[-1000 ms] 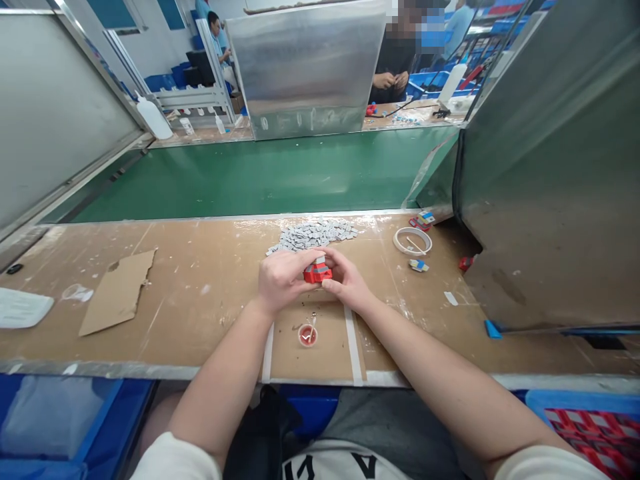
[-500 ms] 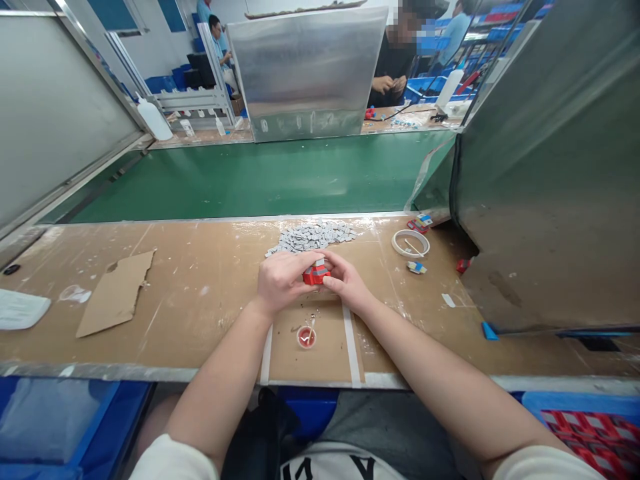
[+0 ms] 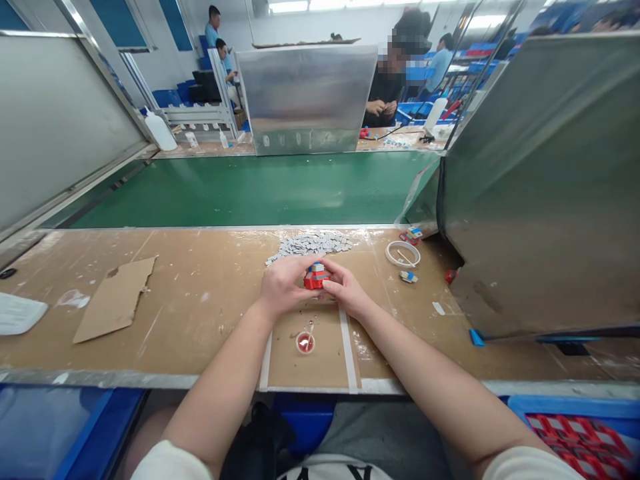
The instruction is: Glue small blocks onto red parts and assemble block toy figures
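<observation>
Between my two hands is a small red and grey plastic piece [image 3: 315, 279], with a bit of blue near its top. My left hand [image 3: 284, 285] grips it from the left, fingers curled behind it and thumb low at its side. From the right, my right hand [image 3: 346, 288] closes on it with thumb and fingers. Just beyond lies a pile of small flat grey pieces [image 3: 313, 245]. Closer to me, a little clear cup of red liquid [image 3: 305, 343] stands on the table with a thin white stick in it.
A tape ring [image 3: 403, 254] and a small blue, yellow and white piece [image 3: 409, 276] lie to the right. Torn cardboard [image 3: 117, 300] is at left. A metal panel [image 3: 530, 187] borders the right side. Blue crates hold the front corners; the right crate [image 3: 575, 404] contains red pieces.
The camera view has tilted up slightly. Both hands keep hold of the red and grey piece, which has turned a little, so that some blue now shows at its top.
</observation>
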{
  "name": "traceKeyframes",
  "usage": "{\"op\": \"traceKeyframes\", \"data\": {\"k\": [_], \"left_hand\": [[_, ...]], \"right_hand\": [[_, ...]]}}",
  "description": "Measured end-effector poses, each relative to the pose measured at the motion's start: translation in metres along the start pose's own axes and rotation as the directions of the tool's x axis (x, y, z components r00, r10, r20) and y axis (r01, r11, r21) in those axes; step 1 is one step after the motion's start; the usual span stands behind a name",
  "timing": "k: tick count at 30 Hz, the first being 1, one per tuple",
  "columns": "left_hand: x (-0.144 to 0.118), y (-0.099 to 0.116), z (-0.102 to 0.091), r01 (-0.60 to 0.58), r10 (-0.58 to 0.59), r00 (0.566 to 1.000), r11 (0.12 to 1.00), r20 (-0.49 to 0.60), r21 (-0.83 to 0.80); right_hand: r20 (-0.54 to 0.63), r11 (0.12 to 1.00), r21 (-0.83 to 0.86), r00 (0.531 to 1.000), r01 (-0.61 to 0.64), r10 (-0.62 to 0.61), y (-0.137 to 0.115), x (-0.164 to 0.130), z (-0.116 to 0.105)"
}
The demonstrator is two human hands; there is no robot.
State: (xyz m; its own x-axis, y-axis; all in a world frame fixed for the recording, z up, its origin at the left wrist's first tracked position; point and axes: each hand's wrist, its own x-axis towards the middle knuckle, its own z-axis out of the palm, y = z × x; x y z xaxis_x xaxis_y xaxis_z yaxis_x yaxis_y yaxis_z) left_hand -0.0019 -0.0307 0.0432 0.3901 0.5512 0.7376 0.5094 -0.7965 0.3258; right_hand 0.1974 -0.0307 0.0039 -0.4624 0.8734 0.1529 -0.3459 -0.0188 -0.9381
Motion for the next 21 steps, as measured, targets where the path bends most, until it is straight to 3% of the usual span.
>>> {"op": "traceKeyframes", "data": {"k": [6,9,13,16,19,21], "left_hand": [[-0.003,-0.009,0.006,0.092,-0.093,0.990,0.996,0.106,0.009],[-0.006,-0.016,0.008,0.144,-0.140,0.980,0.989,0.143,-0.016],[-0.008,-0.026,0.012,0.194,-0.187,0.974,0.980,0.127,-0.041],[-0.008,-0.029,0.014,0.213,-0.208,0.973,0.976,0.101,-0.041],[-0.009,-0.030,0.016,0.223,-0.222,0.970,0.975,0.105,-0.005],[-0.010,-0.029,0.017,0.215,-0.216,0.968,0.976,0.131,0.025]], "right_hand": [[-0.098,0.998,-0.037,0.993,0.057,-0.061,0.004,0.002,-0.007],[-0.202,0.997,-0.039,0.977,0.064,-0.071,0.001,0.008,-0.013],[-0.350,0.998,0.031,0.935,0.063,-0.048,-0.013,0.026,-0.031],[-0.324,0.998,-0.001,0.944,0.066,-0.063,-0.030,0.043,-0.048],[-0.294,0.966,-0.248,0.945,0.068,-0.142,-0.043,0.065,-0.067],[-0.314,0.864,-0.503,0.928,0.019,-0.203,-0.048,0.083,-0.080]]}}
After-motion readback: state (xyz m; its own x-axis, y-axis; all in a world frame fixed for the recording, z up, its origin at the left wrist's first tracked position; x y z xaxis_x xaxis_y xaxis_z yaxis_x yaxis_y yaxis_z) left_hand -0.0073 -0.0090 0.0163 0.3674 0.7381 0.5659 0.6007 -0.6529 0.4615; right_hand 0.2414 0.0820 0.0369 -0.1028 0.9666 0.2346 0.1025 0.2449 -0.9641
